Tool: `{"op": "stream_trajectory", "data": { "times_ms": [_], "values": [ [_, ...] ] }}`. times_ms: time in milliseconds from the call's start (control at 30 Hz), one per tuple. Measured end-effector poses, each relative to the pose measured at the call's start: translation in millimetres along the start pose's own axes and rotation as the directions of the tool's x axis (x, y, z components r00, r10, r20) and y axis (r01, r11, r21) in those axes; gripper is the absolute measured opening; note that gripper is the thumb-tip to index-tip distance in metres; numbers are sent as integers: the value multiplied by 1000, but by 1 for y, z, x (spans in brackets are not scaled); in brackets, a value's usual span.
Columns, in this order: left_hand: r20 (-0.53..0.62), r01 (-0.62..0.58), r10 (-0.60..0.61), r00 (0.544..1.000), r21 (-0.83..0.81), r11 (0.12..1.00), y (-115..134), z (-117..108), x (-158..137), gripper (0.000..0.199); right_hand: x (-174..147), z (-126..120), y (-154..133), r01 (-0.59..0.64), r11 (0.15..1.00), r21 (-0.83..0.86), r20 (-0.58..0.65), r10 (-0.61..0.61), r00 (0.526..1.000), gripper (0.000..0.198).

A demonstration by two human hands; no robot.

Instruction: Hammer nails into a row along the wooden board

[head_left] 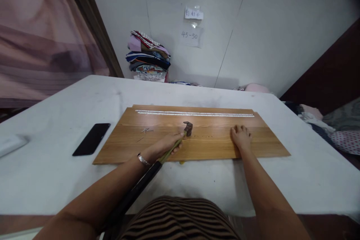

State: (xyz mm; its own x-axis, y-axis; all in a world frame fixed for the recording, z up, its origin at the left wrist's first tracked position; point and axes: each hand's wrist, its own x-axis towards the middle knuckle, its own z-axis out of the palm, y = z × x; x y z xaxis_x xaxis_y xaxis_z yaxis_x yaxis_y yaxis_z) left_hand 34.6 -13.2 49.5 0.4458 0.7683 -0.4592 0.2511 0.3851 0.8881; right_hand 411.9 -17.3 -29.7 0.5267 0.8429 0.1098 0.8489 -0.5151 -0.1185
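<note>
My left hand [172, 143] is wrapped round the upper handle of a claw hammer [189, 128], close below its rusty head. The dark grip of the hammer runs back along my left forearm. The head is low over a wooden board [213, 150], just left of a short row of nails [204, 136]; whether it touches the wood I cannot tell. My right hand [242, 137] lies flat on the board's right part, fingers spread, holding nothing. A small pile of loose nails [146, 130] rests on the board to the left, with a single nail [140, 139] beside it.
Two pale strips [194, 113] run along the board's far edge. A black phone [92, 139] lies left of the board on the white table [50, 120]. Folded clothes [148, 58] are stacked against the wall, where paper notes [191, 36] hang. A pink curtain [42, 33] is at left.
</note>
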Motion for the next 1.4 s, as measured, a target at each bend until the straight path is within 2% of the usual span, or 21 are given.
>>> {"op": "stream_trajectory", "data": {
  "times_ms": [100,233,500,767,1100,1267,1400],
  "values": [
    [20,17,-17,1000,8,1000,6,0,-3,53,0,0,0,0,1000,5,4,0,1000,49],
    [33,-28,28,999,-9,1000,13,-2,-6,49,0,-1,-1,-5,1000,1,9,5,1000,49],
    [20,-42,42,999,21,999,4,1,-2,50,-1,-3,-1,-1,1000,-3,0,1,1000,48],
    [28,-45,45,999,-7,999,8,-3,-2,47,0,0,0,-10,1000,-6,6,10,1000,50],
    [5,-26,25,1000,38,999,7,-1,-4,48,1,-1,0,-6,1000,13,8,6,1000,49],
    [-14,-54,54,998,6,999,13,-2,-6,42,1,0,0,-3,1000,8,6,3,1000,49],
    [-10,-62,62,998,-8,998,9,1,-5,42,1,1,0,-5,1000,3,-2,5,1000,49]
  ]
}}
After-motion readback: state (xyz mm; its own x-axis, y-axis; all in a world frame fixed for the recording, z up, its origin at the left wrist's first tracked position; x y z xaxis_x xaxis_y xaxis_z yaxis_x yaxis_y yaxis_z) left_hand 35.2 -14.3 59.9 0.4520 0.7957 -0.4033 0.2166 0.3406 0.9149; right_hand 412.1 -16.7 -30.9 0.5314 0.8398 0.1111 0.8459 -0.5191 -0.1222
